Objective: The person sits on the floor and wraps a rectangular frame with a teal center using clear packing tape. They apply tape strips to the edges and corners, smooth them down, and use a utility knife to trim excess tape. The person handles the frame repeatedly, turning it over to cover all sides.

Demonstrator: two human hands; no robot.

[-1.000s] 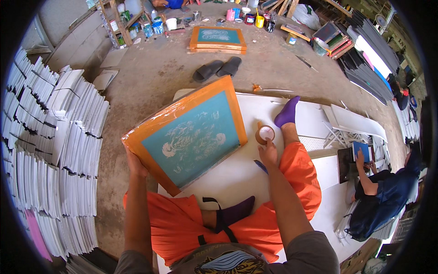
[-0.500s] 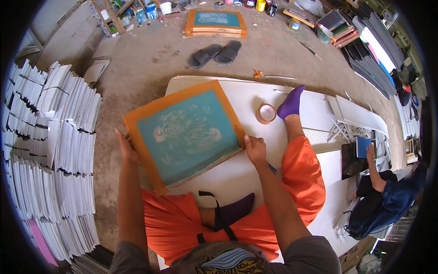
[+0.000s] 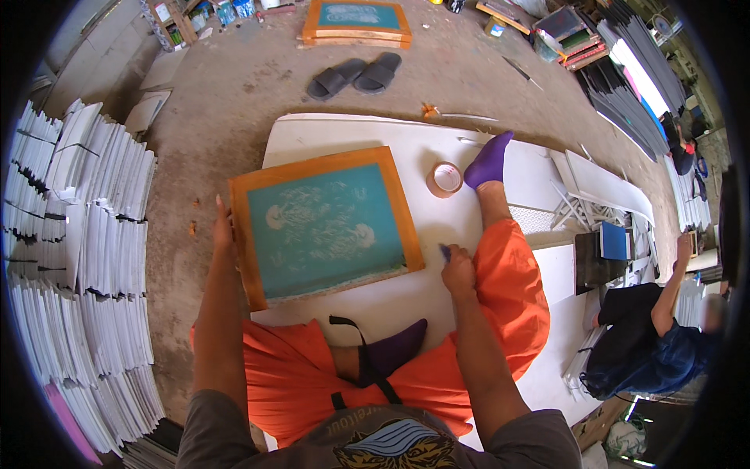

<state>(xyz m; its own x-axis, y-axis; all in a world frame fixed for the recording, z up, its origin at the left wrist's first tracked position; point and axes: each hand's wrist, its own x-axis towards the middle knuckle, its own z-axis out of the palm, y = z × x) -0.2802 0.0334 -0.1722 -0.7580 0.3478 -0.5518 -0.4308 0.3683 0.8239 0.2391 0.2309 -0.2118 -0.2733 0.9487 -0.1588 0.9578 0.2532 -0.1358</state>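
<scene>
A screen printing frame (image 3: 328, 227) with an orange-brown wooden border and teal mesh with pale, swirling marks lies before me over the white board. My left hand (image 3: 224, 228) is at its left side, one finger pointing up along the wood, the others hidden by the edge. Off the frame's right edge, my right hand (image 3: 459, 272) is closed around a small dark-blue piece (image 3: 445, 252); its kind cannot be made out. A roll of brown tape (image 3: 444, 180) stands beyond that hand, beside my purple-socked foot (image 3: 490, 162).
White board (image 3: 312, 133) lies beneath me. Tall stacks of white sheets (image 3: 94, 234) rise at left. Black slippers (image 3: 355, 76), another screen frame (image 3: 357, 37) and a knife (image 3: 521, 72) lie beyond. A person (image 3: 648, 336) sits at right near a blue box (image 3: 613, 241).
My right hand has come off the frame's right edge and shows the dark-blue piece at its fingers. The frame has turned clockwise and sits straighter. The person at right has raised an arm.
</scene>
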